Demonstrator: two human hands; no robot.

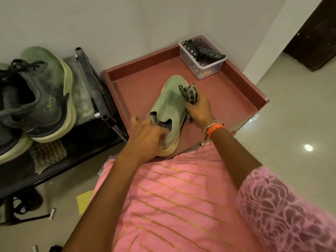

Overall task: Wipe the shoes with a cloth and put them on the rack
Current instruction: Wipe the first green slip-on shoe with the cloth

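Note:
A pale green slip-on shoe lies on the maroon tray-topped table, toe pointing away from me. My left hand grips its heel and collar. My right hand presses a bunched checked cloth against the shoe's right side. To the left stands the black metal shoe rack. A grey-green lace-up sneaker rests on its top shelf, and part of a second one shows at the left edge.
A clear plastic box holding a remote control and small items sits in the table's far right corner. A checked rag lies on the rack shelf. Dark footwear and yellow paper lie on the tiled floor. White walls stand behind.

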